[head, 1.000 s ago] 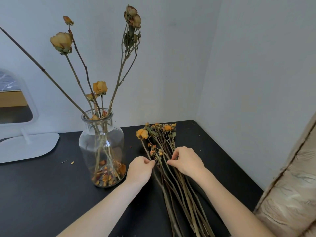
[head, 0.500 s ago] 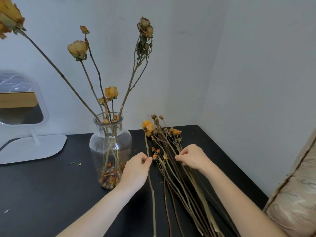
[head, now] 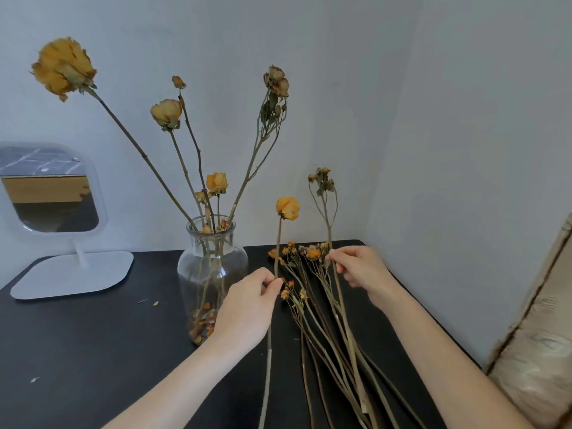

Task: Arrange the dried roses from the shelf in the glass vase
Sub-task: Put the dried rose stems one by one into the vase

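Note:
A clear glass vase stands on the black table with several dried roses in it and loose petals at its bottom. Just right of the vase, my left hand pinches the stem of a yellow-orange dried rose, raised nearly upright. My right hand grips the stem of a brownish dried rose sprig, also lifted. A bundle of dried roses lies flat on the table between and below my hands.
A white stand mirror sits at the table's back left. Small petal scraps lie near the vase. White walls meet in a corner behind the table. A beige cushioned piece borders the table's right edge.
Both hands have lifted one stem each from the bundle, from lying flat to nearly upright. The camera has tilted up, bringing the tall rose at the upper left into view.

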Demonstrator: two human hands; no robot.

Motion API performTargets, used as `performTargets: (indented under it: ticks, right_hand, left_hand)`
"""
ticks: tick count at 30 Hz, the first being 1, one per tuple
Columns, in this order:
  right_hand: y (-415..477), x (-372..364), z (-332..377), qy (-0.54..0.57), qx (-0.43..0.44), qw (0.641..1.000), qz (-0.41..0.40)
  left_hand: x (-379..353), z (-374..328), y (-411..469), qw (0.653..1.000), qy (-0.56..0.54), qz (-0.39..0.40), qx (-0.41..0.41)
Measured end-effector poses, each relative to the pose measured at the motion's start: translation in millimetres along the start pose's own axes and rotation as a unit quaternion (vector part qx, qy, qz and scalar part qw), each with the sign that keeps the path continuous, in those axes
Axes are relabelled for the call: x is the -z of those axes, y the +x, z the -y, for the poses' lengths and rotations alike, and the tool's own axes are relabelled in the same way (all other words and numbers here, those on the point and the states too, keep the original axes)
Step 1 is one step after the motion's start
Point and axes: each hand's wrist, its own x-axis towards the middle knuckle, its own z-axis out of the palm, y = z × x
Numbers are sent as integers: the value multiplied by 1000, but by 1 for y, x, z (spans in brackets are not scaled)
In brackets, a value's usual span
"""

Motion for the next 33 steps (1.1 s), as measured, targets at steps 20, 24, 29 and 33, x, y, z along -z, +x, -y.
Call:
performTargets:
  ticks: [20,24,29,33]
  right_hand:
    - [-18,-38,76,77,166,982,-37]
    - [-18,-39,77,83,165,982,-35]
    - [-17,-40,75,79,167,982,-35]
    - [-16,-41,75,75,167,982,-40]
  left_hand:
    - [164,-62,28,935,-116,-278,-187]
    - [168,-70,36,922,-111,-317,-195]
    - [170,-75,44,914,-117,-331,-203]
    - [164,-70,47,922,-97,-316,-201]
